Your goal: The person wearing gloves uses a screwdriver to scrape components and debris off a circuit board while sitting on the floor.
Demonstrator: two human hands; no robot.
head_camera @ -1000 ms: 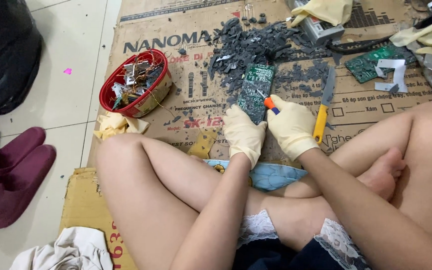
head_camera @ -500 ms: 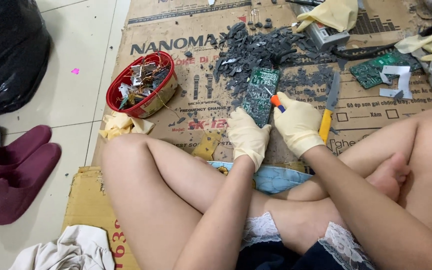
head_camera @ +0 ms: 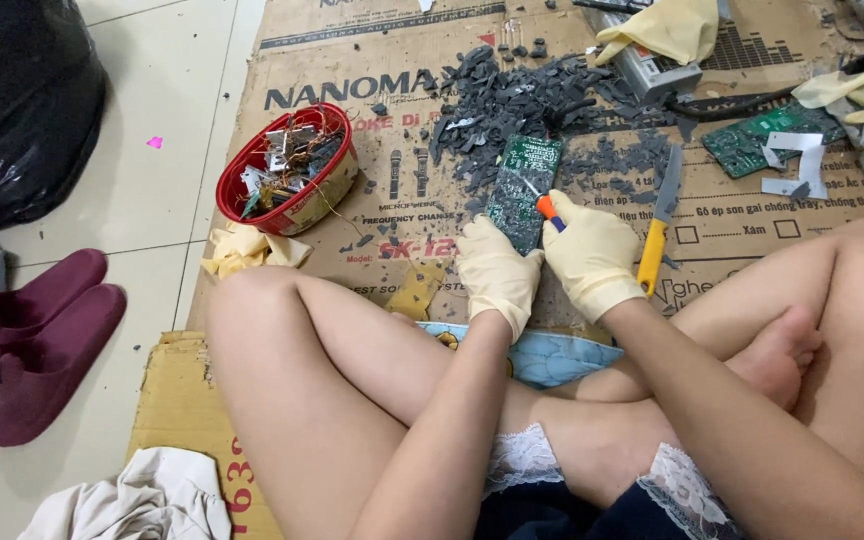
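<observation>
I sit cross-legged on flattened cardboard. My left hand, in a pale yellow glove, holds the near end of a green circuit board flat against the cardboard. Gloved the same way, my right hand grips an orange-handled screwdriver whose metal tip rests on the board's middle. Beyond the board lies a heap of dark grey plastic fragments.
A red bowl of metal and wire scraps stands to the left. A yellow-handled knife lies right of my hands, another green board and loose gloves further off. Maroon slippers and a black bag sit on the tiles.
The view has shifted slightly. My hands stay on the board, and the screwdriver tip has worked a little further along it.
</observation>
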